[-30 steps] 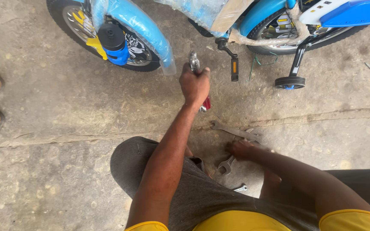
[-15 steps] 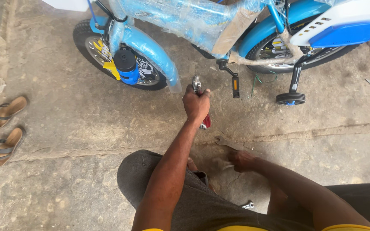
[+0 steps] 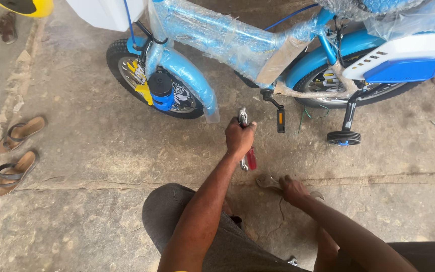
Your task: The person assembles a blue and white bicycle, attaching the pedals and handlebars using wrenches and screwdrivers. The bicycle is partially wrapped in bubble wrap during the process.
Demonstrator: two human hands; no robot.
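The left hand (image 3: pixel 239 137), in the middle of the frame, is closed around a pair of pliers (image 3: pixel 246 151); the metal nose shows above the fist and the red handles below it. The right hand (image 3: pixel 293 189), lower and to the right, rests on the concrete floor (image 3: pixel 86 151) with its fingers on a metal wrench (image 3: pixel 267 181); I cannot tell if it already grips it. Just above the pliers hangs the black pedal (image 3: pixel 280 120) of a small blue bicycle (image 3: pixel 212 38), wrapped in plastic film and standing across the top of the frame on its training wheel (image 3: pixel 343 137). The bicycle looks lightly supported, so a hard push at the pedal could tip it. The pliers could slip from a nut and scratch the paint or hit the knuckles. At the left edge lie two sandals (image 3: pixel 16 151).
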